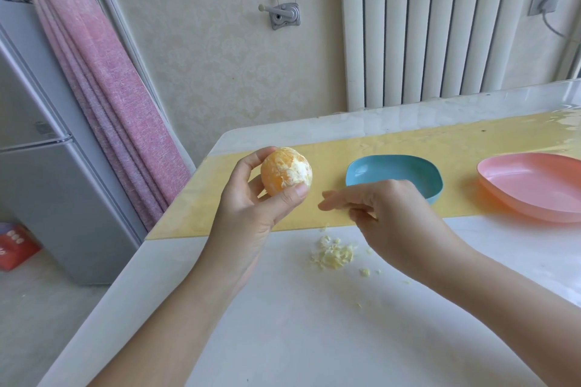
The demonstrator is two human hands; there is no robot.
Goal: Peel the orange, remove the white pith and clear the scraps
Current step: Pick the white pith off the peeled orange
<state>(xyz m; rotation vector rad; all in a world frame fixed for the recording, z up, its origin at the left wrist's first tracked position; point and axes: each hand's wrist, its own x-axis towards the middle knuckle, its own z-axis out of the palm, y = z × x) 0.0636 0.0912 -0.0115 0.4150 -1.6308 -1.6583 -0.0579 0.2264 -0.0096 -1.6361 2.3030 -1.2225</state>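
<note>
Left hand (251, 198) grips the orange (284, 171); right hand (386, 207) just beside it, relaxed, holding nothing

Forearms (490, 286) bare; left grip (248, 201), right grip (386, 207) bare.

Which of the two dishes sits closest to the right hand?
The blue dish, partly hidden behind the right hand; the pink dish sits apart, further right.

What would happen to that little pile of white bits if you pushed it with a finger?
The pile would probably scatter rather than slide together: it is loose shreds, with crumbs already lying apart. The bits look thin and light, so likely easy to sweep across the smooth table.
</note>
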